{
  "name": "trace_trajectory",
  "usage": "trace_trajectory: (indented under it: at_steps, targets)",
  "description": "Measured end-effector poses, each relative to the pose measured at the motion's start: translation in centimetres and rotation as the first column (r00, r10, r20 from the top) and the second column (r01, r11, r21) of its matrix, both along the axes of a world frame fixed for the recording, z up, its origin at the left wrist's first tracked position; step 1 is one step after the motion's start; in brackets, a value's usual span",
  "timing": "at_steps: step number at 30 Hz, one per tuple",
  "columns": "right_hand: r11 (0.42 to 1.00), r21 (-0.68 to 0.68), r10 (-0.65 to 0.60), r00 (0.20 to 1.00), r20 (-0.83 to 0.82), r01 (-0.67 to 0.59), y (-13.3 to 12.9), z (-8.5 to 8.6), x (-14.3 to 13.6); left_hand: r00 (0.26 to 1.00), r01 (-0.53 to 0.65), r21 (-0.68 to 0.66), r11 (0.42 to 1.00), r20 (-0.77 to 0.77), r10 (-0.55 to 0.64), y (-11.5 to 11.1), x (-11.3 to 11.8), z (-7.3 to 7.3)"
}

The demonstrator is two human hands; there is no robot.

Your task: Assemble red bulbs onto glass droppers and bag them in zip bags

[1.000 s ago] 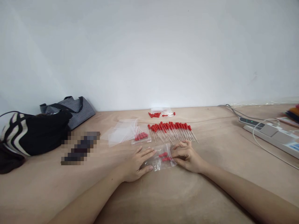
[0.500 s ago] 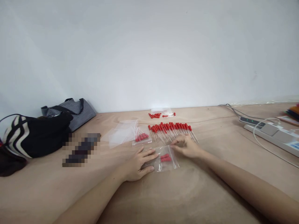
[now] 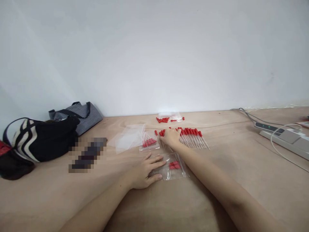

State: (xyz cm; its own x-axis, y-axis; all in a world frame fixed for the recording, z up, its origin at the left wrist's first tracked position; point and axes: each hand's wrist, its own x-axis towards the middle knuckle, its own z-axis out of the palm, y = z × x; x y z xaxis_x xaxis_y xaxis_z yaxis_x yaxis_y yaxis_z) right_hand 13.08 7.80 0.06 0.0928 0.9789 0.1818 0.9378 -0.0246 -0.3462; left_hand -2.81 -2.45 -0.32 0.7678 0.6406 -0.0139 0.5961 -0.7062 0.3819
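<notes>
My left hand [image 3: 147, 170] lies with fingers spread on the left part of a clear zip bag [image 3: 169, 175]. Inside that bag are droppers with red bulbs [image 3: 174, 165]. My right hand [image 3: 171, 137] reaches over the left half of a row of red-bulbed droppers [image 3: 193, 137] with thin clear stems. Its fingers curl down among the red bulbs; whatever is between them is hidden. Just beyond my left hand sits a filled zip bag [image 3: 149, 144] holding several red-bulbed droppers.
Flat clear bags [image 3: 127, 138] overlap left of the filled bag. Loose red bulbs [image 3: 163, 120] lie near the wall beside another clear bag [image 3: 170, 115]. A blurred-out dark object [image 3: 88, 154] and fabric bags [image 3: 56, 138] are at the left. A power strip [image 3: 285, 138] with cables is at the right.
My right hand has moved from the open edge of the zip bag, forward and left, onto the dropper row. My left hand stays on the bag. The view has shifted slightly.
</notes>
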Motion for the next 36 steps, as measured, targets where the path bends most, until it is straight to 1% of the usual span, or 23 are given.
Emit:
trace_trajectory:
  at_steps: [3, 6, 9, 11, 12, 13, 14, 15, 16, 17, 18, 20, 22, 24, 26, 27, 28, 31, 32, 33, 36]
  targets:
    - [1.0, 0.007, 0.002, 0.999, -0.039, -0.002, 0.0, 0.4, -0.3, 1.0, 0.009, 0.001, 1.0, 0.012, -0.009, 0.1, -0.1, -0.2]
    - [0.998, 0.04, 0.047, 0.993, -0.108, -0.043, -0.3, 1.1, 0.6, 1.0, 0.012, 0.009, 1.0, 0.019, -0.012, 0.1, -0.1, -0.4]
    - [0.987, 0.101, 0.148, 0.964, -0.219, -0.128, -1.1, 1.6, 3.2, 1.0, 0.006, 0.009, 1.0, 0.005, -0.006, 0.1, -0.2, -0.3]
    - [0.974, 0.15, 0.206, 0.931, -0.302, -0.167, -2.0, 1.3, 5.6, 1.0, 0.003, 0.005, 1.0, -0.004, -0.003, 0.0, -0.1, -0.2]
    - [0.967, 0.185, 0.231, 0.903, -0.362, -0.173, -2.7, 0.8, 6.9, 1.0, 0.002, 0.003, 1.0, -0.005, -0.002, 0.0, -0.1, -0.1]
    - [0.945, 0.288, 0.296, 0.79, -0.537, -0.158, -3.4, 0.3, 8.1, 1.0, 0.001, 0.002, 1.0, -0.003, -0.001, -0.1, -0.1, 0.0]
    - [0.92, 0.374, 0.354, 0.661, -0.662, -0.119, -4.3, -0.4, 9.2, 1.0, 0.002, 0.001, 1.0, 0.001, -0.002, -0.1, -0.1, 0.1]
    - [0.902, 0.418, 0.404, 0.558, -0.725, -0.11, -5.1, -1.1, 10.2, 1.0, 0.001, 0.001, 1.0, 0.007, -0.001, -0.1, 0.0, 0.1]
    - [0.895, 0.436, 0.424, 0.494, -0.759, -0.098, -6.0, -1.8, 11.0, 1.0, 0.0, 0.001, 1.0, 0.013, 0.0, -0.1, 0.0, 0.2]
    - [0.897, 0.429, 0.428, 0.462, -0.777, -0.109, -6.8, -2.4, 11.6, 1.0, -0.002, -0.001, 1.0, 0.016, 0.002, -0.2, 0.1, 0.2]
    - [0.903, 0.414, 0.419, 0.446, -0.791, -0.115, -7.5, -3.0, 11.9, 1.0, -0.003, -0.003, 1.0, 0.015, 0.003, -0.2, 0.1, 0.2]
    - [0.919, 0.377, 0.387, 0.432, -0.814, -0.114, -8.4, -3.7, 12.2, 1.0, -0.008, -0.007, 1.0, 0.007, 0.008, -0.2, 0.2, 0.3]
    - [0.935, 0.339, 0.349, 0.406, -0.844, -0.099, -8.8, -4.2, 12.0, 1.0, -0.018, -0.009, 1.0, -0.003, 0.018, -0.2, 0.2, 0.4]
    - [0.949, 0.303, 0.315, 0.36, -0.878, -0.091, -8.9, -4.6, 11.5, 1.0, -0.027, -0.008, 1.0, -0.009, 0.027, -0.2, 0.2, 0.4]
    - [0.955, 0.275, 0.297, 0.329, -0.896, -0.112, -8.9, -4.9, 11.0, 1.0, -0.025, -0.008, 1.0, -0.012, 0.024, -0.2, 0.2, 0.4]
    - [0.952, 0.272, 0.305, 0.339, -0.89, -0.141, -8.9, -5.0, 10.8, 1.0, -0.02, -0.009, 1.0, -0.011, 0.02, -0.2, 0.1, 0.3]
    - [0.944, 0.273, 0.324, 0.377, -0.867, -0.184, -9.0, -5.1, 10.8, 1.0, -0.017, -0.01, 1.0, -0.011, 0.017, -0.2, 0.1, 0.3]
    - [0.909, 0.279, 0.414, 0.588, -0.695, -0.309, -9.2, -5.2, 10.9, 1.0, -0.013, -0.007, 1.0, 0.0, 0.013, -0.2, 0.1, 0.2]
    - [0.899, 0.282, 0.438, 0.644, -0.628, -0.336, -9.2, -5.1, 10.9, 1.0, -0.011, -0.004, 1.0, 0.004, 0.011, -0.2, 0.1, 0.2]
    - [0.889, 0.289, 0.458, 0.682, -0.57, -0.356, -9.2, -4.9, 10.9, 1.0, -0.009, 0.0, 1.0, 0.009, 0.009, -0.2, 0.2, 0.3]
    - [0.86, 0.317, 0.505, 0.749, -0.429, -0.399, -9.2, -4.3, 10.7, 1.0, -0.011, 0.008, 1.0, 0.006, 0.011, -0.3, 0.3, 0.4]
